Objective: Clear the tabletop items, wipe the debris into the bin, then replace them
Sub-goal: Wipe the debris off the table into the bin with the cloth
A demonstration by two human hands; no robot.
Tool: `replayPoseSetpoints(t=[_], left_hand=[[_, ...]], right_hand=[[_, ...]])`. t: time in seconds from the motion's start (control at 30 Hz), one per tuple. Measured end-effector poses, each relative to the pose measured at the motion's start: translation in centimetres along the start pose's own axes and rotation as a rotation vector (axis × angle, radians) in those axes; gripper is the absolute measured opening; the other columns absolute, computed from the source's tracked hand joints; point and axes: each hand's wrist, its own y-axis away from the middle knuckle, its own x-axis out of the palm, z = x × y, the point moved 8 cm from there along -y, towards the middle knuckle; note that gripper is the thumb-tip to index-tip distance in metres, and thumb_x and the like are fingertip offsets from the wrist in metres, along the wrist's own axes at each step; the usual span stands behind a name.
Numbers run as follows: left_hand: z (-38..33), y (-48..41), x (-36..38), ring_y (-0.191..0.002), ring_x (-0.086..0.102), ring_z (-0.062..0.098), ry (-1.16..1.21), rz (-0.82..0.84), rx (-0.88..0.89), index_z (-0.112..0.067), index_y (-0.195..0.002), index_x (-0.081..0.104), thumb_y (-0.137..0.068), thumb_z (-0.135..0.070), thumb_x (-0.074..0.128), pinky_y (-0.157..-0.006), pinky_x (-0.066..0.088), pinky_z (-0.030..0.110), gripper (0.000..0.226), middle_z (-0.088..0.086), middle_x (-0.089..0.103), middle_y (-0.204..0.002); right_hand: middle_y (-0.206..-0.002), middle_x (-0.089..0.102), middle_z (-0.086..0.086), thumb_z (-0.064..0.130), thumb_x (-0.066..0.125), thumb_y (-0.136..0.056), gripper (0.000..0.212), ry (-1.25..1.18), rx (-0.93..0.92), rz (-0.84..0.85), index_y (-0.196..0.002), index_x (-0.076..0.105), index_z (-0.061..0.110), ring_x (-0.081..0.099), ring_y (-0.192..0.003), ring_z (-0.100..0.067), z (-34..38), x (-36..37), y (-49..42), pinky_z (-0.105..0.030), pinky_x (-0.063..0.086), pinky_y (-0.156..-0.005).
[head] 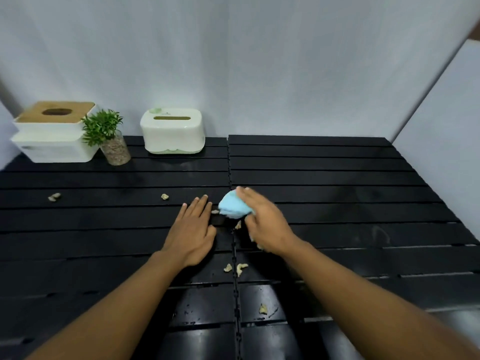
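- The cloth point(233, 207) is pressed by the flat right hand point(262, 222); the left hand point(193, 229) is spread beside it.
- Crumbs point(241, 268) are seen around the cloth; binning is judged not yet done.

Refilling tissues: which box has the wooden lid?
The left box, beside the plant; the right box has a white lid with a narrow slot.
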Motion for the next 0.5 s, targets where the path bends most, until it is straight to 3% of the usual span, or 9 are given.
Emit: replayPoseSetpoints(t=[0.13, 0.27, 0.5], left_hand=[[-0.2, 2.4, -0.2, -0.148, -0.006, 0.013, 0.008, 0.017, 0.034, -0.009, -0.152, 0.007, -0.073, -0.047, -0.002, -0.117, -0.010, 0.028, 0.088, 0.003, -0.004, -0.161], [-0.6, 4.3, -0.1, -0.147, -0.007, 0.012, -0.034, 0.009, 0.050, -0.010, -0.152, 0.005, -0.077, -0.045, -0.003, -0.116, -0.012, 0.028, 0.083, 0.003, -0.004, -0.161], [-0.6, 4.9, -0.1, -0.148, 0.001, 0.017, -0.052, -0.006, -0.007, -0.008, -0.151, 0.012, -0.076, -0.045, -0.003, -0.119, -0.005, 0.032, 0.085, 0.005, 0.004, -0.162]], right_hand=[[-0.151, 0.038, -0.010, -0.002, 0.044, -0.086, 0.059, 0.097, 0.194, -0.282, -0.144, 0.040, 0.011, 0.030, -0.141, -0.023, -4.7, -6.7, 0.4, -0.021, 0.018, -0.112], [-0.147, 0.040, -0.011, -0.002, 0.041, -0.085, 0.056, 0.276, 0.291, -0.091, -0.141, 0.040, 0.006, 0.032, -0.138, -0.030, -8.3, -5.8, 1.1, -0.035, 0.029, -0.109], [-0.157, 0.026, 0.000, 0.002, 0.044, -0.087, 0.064, 0.292, 0.011, 0.114, -0.148, 0.031, 0.014, 0.018, -0.146, -0.020, -1.5, 0.7, 4.0, -0.029, 0.012, -0.119]])
